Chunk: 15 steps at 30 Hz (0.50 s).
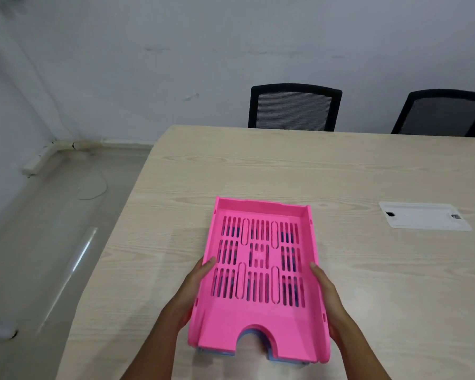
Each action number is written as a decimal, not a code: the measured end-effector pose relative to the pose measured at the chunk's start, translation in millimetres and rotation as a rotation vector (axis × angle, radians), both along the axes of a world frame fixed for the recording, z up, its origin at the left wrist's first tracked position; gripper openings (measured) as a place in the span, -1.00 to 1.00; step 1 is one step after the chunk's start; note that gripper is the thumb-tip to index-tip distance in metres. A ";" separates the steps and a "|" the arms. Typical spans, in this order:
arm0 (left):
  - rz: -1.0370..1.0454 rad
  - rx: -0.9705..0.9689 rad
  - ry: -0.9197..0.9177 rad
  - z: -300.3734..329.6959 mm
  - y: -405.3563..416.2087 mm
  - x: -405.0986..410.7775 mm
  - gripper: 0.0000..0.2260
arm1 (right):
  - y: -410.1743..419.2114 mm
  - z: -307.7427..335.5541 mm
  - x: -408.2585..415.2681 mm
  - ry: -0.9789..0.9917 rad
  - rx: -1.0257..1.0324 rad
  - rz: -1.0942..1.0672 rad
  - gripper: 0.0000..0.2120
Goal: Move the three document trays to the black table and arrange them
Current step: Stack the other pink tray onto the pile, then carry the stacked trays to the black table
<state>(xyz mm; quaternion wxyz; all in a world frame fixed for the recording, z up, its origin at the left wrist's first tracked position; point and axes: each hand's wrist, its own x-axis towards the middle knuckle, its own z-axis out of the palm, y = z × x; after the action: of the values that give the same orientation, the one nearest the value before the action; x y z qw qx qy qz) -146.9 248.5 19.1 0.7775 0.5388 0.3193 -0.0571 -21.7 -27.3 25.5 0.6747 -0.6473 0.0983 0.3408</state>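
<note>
Far left of frame: grey floor [39,242] and a pale wall [176,50], a white cable duct [43,157] running along the skirting at mid-left.

Left hand [195,283], lower centre: fingers curled around the left side wall of the pink tray [261,319], thumb tip over the rim, closed on it.

Pink tray sits lower centre on the light wood desk [368,174], slotted floor facing up, arched cut-out nearest the camera. Blue tray [250,333] edges show beneath it, through the cut-out and at the near corners; how many lie under, cannot tell.

Right hand [329,303]: gripping the right side wall of the pink tray, thumb on the rim.

Right of the tray, well apart: white cable hatch [422,216] set in the desk.

Top right, behind the desk: two black mesh chairs [295,108].
</note>
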 end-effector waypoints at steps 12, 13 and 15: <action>0.463 0.031 -0.015 -4.0 56.8 -113.3 -0.52 | 128.1 -0.5 -9.2 0.005 0.085 0.413 -0.52; 0.505 0.025 -0.013 -3.8 66.9 -131.1 -0.54 | 148.2 1.2 -18.9 0.000 0.090 0.465 -0.53; 0.598 0.019 -0.016 -2.2 88.7 -171.3 -0.54 | 191.0 4.7 -44.3 -0.012 0.090 0.561 -0.52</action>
<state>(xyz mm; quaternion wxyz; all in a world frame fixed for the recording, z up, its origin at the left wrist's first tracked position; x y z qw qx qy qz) -318.1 337.2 16.9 0.7573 0.4285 0.4582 0.1816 -66.1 163.6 30.2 0.5827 -0.6205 -0.1038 0.5144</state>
